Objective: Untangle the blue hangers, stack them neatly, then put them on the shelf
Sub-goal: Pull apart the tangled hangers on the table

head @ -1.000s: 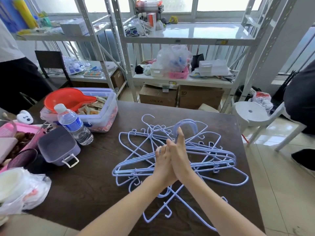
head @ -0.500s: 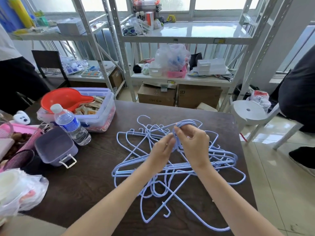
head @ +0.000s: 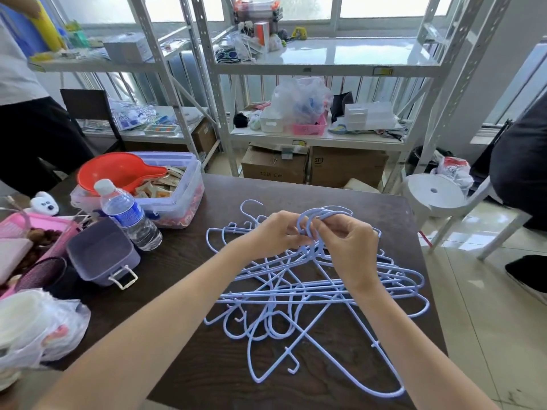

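A tangled heap of several light blue hangers lies on the dark wooden table. A bunch of their hooks stands up at the far side of the heap. My left hand pinches the hooks from the left, and my right hand grips them from the right with its fingers curled round the wires. Beyond the table stands the white metal shelf, its upper board mostly bare on the right.
At the table's left are a water bottle, a clear box with a red scoop, a purple tub, a pink basket and plastic bags. A white stool stands on the right. A person stands at far left, another at far right.
My hands went from pressed together over the heap to reaching forward and taking hold of the bundled hooks, which now stand slightly lifted.
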Demonstrator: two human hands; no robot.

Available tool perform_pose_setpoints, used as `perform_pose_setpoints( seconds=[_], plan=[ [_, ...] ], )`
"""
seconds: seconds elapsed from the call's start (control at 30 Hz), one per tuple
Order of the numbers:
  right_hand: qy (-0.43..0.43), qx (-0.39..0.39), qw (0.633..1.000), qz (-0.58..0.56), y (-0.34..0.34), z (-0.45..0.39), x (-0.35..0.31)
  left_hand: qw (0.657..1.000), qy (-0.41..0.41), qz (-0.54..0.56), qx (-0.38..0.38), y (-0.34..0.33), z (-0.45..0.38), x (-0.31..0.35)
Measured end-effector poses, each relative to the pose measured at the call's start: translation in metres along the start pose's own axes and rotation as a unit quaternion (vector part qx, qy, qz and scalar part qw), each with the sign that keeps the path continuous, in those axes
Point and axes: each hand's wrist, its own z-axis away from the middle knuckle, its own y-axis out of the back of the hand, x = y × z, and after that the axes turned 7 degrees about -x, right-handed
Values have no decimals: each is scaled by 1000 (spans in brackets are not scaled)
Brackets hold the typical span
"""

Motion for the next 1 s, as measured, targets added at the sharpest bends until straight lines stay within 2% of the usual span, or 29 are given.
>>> perform_pose_setpoints(
  seconds=[0.1,0.33,0.53,0.7,0.87,1.0],
  plan=[
    [-3,21,1000,23,6,2,4,1000,6,-7,21,-3,0,-1],
    [-4,56,998,10,14,8,6,999,-20,-25,9,-1,-4,8],
    [-5,52,998,-23,2,8,-1,999,-15,-28,8,2,-6,14],
    [-24,38,998,-32,-7,11,2,1000,-6,23,-5,8,2,9],
    [-28,58,998,-28,-11,12,4,996,-2,87,-1,5,6,10],
    [-29,73,997,-9,-13,10,5,981,28,193,-5,7,12,12]
  ],
)
